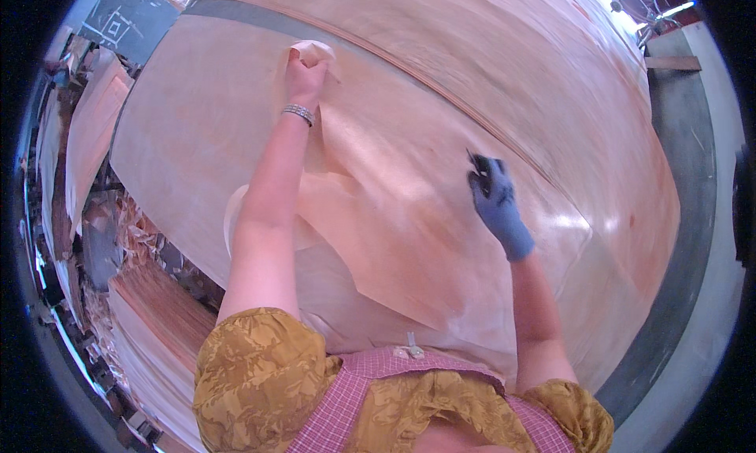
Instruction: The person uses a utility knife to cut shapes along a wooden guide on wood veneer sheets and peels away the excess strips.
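Note:
A thin, pale wood veneer sheet lies loosely over a wide veneer surface, with a curled, lifted fold on its left side. My bare left hand, arm stretched far forward, is closed on the sheet's bunched far end. Well to the right, my right hand wears a blue-grey glove with dark fingertips. Its fingers are bent around a small dark pointed tool, whose exact kind is too small to make out. That hand is over the veneer, short of the long seam.
Another broad veneer stack lies beyond a long layered edge. Scraps and torn veneer fill the left side, beside a brown stack of sheets. A grey rim curves along the right.

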Demonstrator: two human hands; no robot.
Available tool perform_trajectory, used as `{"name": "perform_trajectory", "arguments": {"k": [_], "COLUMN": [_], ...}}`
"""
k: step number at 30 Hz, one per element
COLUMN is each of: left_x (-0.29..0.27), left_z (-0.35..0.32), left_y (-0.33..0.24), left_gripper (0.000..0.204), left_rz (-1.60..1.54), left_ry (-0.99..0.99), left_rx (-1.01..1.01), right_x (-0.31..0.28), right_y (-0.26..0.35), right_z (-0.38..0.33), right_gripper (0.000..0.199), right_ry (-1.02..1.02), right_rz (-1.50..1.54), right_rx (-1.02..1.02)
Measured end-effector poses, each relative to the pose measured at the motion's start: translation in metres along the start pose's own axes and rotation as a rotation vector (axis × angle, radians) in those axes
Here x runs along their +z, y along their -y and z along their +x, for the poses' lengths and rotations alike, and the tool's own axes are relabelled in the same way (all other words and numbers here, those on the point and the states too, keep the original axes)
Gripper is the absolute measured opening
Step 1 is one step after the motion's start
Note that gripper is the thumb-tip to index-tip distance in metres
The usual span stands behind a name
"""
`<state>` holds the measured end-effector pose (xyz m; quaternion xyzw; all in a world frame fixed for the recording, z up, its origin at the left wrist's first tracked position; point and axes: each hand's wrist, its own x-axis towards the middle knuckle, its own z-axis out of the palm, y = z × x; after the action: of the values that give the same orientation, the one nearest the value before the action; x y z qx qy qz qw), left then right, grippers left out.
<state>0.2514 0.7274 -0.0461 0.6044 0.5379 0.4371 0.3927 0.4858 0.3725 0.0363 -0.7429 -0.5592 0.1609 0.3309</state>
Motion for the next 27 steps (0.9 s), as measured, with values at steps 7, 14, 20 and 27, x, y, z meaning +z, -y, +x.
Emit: {"name": "perform_trajectory", "arguments": {"k": [7,14,20,27], "left_x": [-0.016,0.016,-0.016,-0.021], "left_z": [-0.05,-0.103,-0.002,-0.014], "left_y": [-0.05,0.001,0.027,0.013], "left_gripper": [0.041,0.064,0.07,0.066], "left_rz": [0.35,0.744,0.959,0.472], "left_ry": [-0.318,0.417,0.326,0.333], "left_rx": [0.144,0.895,0.646,0.582], "right_x": [0.087,0.089,0.092,0.105], "right_y": [0.015,0.031,0.025,0.038], "right_z": [0.047,0.046,0.046,0.113], "right_gripper": [0.017,0.019,0.019,0.019], "right_ry": [0.218,0.225,0.187,0.196], "right_rz": [0.286,0.382,0.433,-0.266], "right_rx": [0.286,0.404,0.409,-0.247]}}
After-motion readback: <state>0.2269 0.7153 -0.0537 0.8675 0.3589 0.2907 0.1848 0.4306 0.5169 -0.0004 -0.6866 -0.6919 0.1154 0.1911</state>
